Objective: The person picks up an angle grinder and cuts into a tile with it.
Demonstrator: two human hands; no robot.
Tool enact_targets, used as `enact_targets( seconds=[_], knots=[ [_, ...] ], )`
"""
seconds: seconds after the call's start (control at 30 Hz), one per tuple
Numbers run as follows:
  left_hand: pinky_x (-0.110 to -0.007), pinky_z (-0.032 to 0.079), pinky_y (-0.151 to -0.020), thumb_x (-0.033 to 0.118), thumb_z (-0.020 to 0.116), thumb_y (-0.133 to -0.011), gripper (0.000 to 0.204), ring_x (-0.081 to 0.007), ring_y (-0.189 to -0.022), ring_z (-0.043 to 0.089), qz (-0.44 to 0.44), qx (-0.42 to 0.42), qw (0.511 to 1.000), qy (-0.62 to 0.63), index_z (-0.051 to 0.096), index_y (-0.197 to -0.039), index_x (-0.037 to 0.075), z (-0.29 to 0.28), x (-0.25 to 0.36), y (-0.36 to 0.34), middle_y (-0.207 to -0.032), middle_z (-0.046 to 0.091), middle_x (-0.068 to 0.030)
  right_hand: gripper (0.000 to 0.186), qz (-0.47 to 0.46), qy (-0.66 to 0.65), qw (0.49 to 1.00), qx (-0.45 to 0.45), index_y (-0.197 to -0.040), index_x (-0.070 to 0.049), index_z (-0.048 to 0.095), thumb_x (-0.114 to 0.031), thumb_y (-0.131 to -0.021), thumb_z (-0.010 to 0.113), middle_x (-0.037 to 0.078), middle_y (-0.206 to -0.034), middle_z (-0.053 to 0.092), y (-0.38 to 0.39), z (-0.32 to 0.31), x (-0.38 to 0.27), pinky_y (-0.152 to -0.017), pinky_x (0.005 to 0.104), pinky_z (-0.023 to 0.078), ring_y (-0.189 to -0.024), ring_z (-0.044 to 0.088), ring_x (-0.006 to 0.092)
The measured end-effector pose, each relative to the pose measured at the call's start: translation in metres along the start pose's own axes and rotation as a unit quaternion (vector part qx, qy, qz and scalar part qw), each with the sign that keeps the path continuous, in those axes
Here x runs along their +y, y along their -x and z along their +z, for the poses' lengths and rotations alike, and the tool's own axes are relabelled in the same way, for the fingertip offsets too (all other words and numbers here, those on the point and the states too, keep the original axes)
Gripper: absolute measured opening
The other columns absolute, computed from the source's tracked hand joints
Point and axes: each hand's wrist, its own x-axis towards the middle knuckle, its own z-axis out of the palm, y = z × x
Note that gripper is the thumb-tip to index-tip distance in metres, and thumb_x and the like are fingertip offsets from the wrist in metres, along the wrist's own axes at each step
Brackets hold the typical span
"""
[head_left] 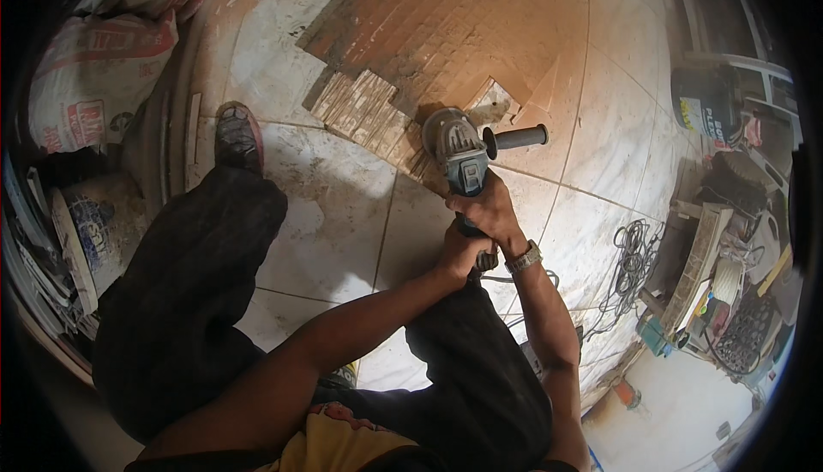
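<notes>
An angle grinder (467, 168) with a grey-and-teal body is held in both hands, its guarded head pointing away from me. My left hand (464, 249) is closed around its rear end. Just ahead of it, my right hand (490, 208), with a watch at the wrist, wraps the body. The black side handle (519, 138) sticks out to the right with no hand on it. The grinder's head meets the edge of a ridged, whitish mortar strip (364, 112) on the floor; its disc is mostly hidden. Beyond lies a rough patch (429, 22) covered with reddish dust.
Pale floor tiles (317, 206) surround the patch, and a broken tile piece (493, 102) lies by the grinder. Filled sacks (103, 78) and a bucket (99, 223) stand at left. At right are coiled black cable (633, 258) and a cluttered wooden crate (699, 253).
</notes>
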Motion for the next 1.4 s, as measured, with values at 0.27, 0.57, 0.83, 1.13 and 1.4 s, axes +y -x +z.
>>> enact_targets(
  seconds=[0.27, 0.57, 0.83, 1.13, 1.4],
  knots=[
    [-0.031, 0.054, -0.066, 0.004, 0.070, -0.068, 0.028, -0.0182, -0.075, 0.068, 0.003, -0.023, 1.000, 0.010, 0.066, -0.096, 0.000, 0.002, 0.002, -0.011, -0.083, 0.069, -0.0068, 0.051, -0.015, 0.061, 0.998, 0.029, -0.110, 0.006, 0.067, -0.017, -0.070, 0.088, 0.012, -0.095, 0.073, -0.008, -0.006, -0.002, -0.081, 0.0354, 0.056, -0.084, 0.066, 0.0208],
    [-0.033, 0.055, -0.068, 0.002, 0.067, -0.068, 0.025, -0.0204, -0.077, 0.070, 0.012, -0.031, 0.999, -0.031, 0.067, -0.092, 0.000, 0.000, 0.011, -0.020, -0.084, 0.070, -0.0081, 0.055, 0.004, 0.064, 0.997, 0.034, -0.112, 0.006, 0.068, -0.022, -0.068, 0.085, 0.019, -0.095, 0.076, -0.016, -0.006, -0.015, -0.082, 0.0382, 0.058, -0.087, 0.075, 0.0287],
    [-0.033, 0.055, -0.067, 0.006, 0.070, -0.070, 0.022, -0.0192, -0.076, 0.070, -0.016, -0.039, 0.999, -0.007, 0.068, -0.091, 0.000, 0.010, 0.018, -0.020, -0.083, 0.071, -0.0070, 0.055, 0.008, 0.059, 0.997, 0.040, -0.113, 0.006, 0.066, -0.022, -0.069, 0.085, 0.019, -0.097, 0.076, -0.017, -0.017, -0.008, -0.082, 0.0373, 0.058, -0.088, 0.073, 0.0266],
    [-0.033, 0.055, -0.067, 0.003, 0.067, -0.070, 0.028, -0.0200, -0.077, 0.068, 0.014, -0.027, 0.999, 0.024, 0.065, -0.098, 0.001, 0.001, -0.006, -0.012, -0.086, 0.068, -0.0076, 0.045, 0.004, 0.028, 1.000, 0.007, -0.108, 0.005, 0.066, -0.014, -0.072, 0.086, 0.009, -0.093, 0.071, -0.005, -0.003, -0.009, -0.080, 0.0337, 0.055, -0.083, 0.064, 0.0176],
    [-0.033, 0.055, -0.070, 0.001, 0.066, -0.068, 0.032, -0.0202, -0.080, 0.069, 0.000, -0.032, 0.999, -0.021, 0.065, -0.100, -0.001, 0.000, 0.002, -0.015, -0.087, 0.068, -0.0080, 0.062, 0.031, 0.088, 0.996, 0.012, -0.118, 0.009, 0.064, -0.023, -0.070, 0.086, 0.024, -0.101, 0.075, -0.009, -0.008, -0.011, -0.088, 0.0401, 0.058, -0.096, 0.074, 0.0341]
  ],
)
